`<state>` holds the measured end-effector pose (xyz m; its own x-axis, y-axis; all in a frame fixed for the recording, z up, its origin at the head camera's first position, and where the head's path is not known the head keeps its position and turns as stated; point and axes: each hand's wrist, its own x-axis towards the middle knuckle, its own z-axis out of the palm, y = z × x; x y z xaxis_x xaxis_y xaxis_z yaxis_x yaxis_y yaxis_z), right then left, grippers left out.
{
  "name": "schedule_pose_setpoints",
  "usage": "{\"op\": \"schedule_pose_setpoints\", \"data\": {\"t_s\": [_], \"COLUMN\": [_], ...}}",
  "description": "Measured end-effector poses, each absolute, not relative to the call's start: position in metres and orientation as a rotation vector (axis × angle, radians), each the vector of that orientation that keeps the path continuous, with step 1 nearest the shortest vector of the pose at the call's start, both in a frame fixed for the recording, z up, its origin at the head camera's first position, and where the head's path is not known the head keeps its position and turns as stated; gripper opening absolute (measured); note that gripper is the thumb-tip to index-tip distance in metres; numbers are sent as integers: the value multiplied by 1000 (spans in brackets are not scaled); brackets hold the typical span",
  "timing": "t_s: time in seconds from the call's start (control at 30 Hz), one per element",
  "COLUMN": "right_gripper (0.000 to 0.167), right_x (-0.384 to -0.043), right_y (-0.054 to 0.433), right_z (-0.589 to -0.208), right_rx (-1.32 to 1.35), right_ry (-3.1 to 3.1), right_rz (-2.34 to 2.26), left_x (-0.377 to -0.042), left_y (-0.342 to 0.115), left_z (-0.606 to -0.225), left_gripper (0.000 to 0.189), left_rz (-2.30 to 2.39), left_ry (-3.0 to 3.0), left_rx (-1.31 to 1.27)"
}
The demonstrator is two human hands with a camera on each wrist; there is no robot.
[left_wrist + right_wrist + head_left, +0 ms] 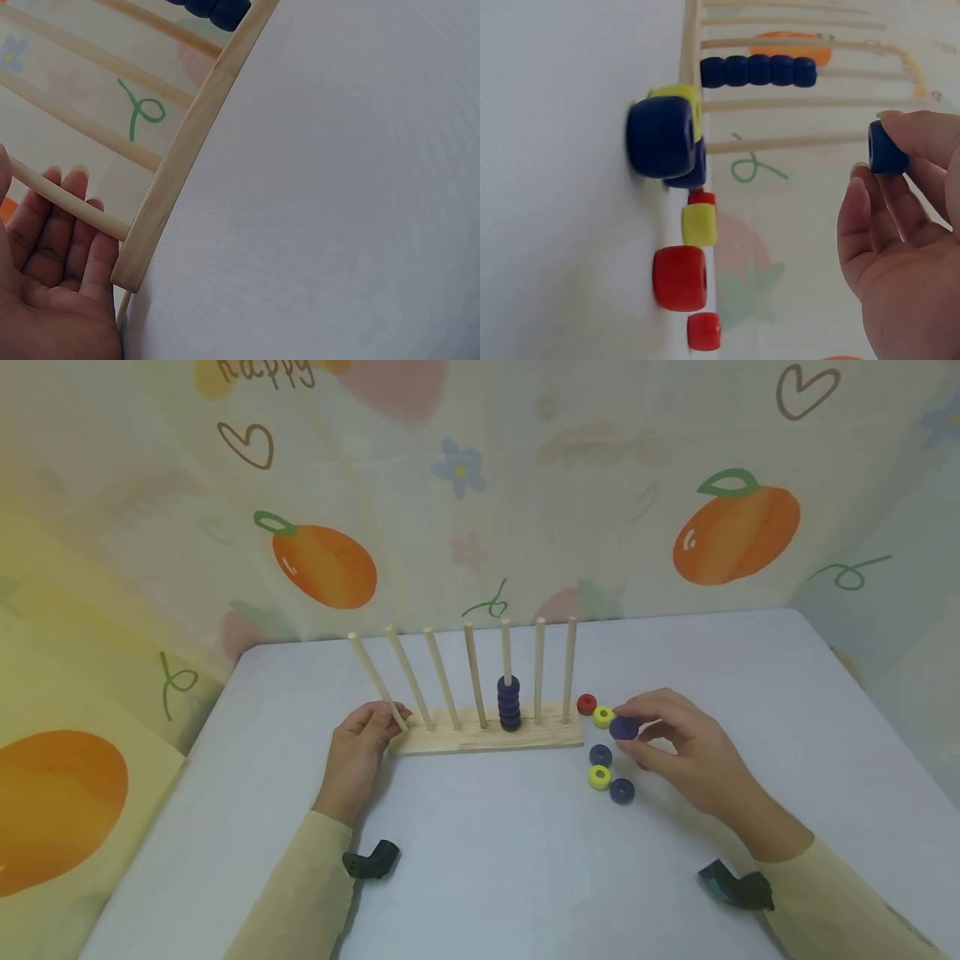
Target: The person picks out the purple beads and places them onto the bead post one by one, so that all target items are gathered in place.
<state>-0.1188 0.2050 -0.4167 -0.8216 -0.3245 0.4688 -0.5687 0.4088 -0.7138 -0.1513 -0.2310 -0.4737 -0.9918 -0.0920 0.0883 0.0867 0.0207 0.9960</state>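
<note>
A wooden peg stand with a row of several upright pegs sits toward the back of the table. My left hand is at its left end, thumb and fingers around the leftmost peg. On one peg right of the middle is a stack of several dark blue beads. To the right of the stand, my right hand pinches a single blue bead between thumb and fingers, raised above the table. The other pegs carry no beads.
Loose beads lie right of the stand: a red bead, a yellow bead, a blue bead, another yellow bead and another blue bead. More red beads show in the right wrist view. A printed cloth hangs behind the white table.
</note>
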Motion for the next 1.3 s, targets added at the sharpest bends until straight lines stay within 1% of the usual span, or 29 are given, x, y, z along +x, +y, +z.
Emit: {"op": "schedule_pose_setpoints", "data": {"t_s": [0.2, 0.47, 0.63, 0.93, 1.1, 1.17, 1.3], "right_gripper": [50, 48, 50, 54, 59, 60, 56], "right_x": [-113, -110, -110, -114, -117, -117, -116], "right_y": [204, 203, 200, 195, 190, 188, 182], "right_z": [-406, -397, -394, -383, -375, -372, -364], "right_rx": [831, 860, 869, 969, 1042, 1047, 981], "right_ry": [-2357, -2343, -2338, -2263, -2176, -2158, -2196], "right_rz": [1372, 1350, 1357, 1349, 1373, 1360, 1268], "left_x": [-151, -151, -151, -153, -152, -152, -151], "left_y": [-230, -230, -231, -230, -228, -228, -228], "left_z": [-472, -470, -470, -472, -471, -471, -472], "left_gripper": [51, 53, 54, 47, 47, 47, 45], "left_rz": [-2098, -2106, -2116, -2153, -2167, -2167, -2168], "left_ry": [-2162, -2160, -2154, -2097, -2076, -2076, -2075], "left_rx": [1, 2, -3, 1, 18, 30, 42]}}
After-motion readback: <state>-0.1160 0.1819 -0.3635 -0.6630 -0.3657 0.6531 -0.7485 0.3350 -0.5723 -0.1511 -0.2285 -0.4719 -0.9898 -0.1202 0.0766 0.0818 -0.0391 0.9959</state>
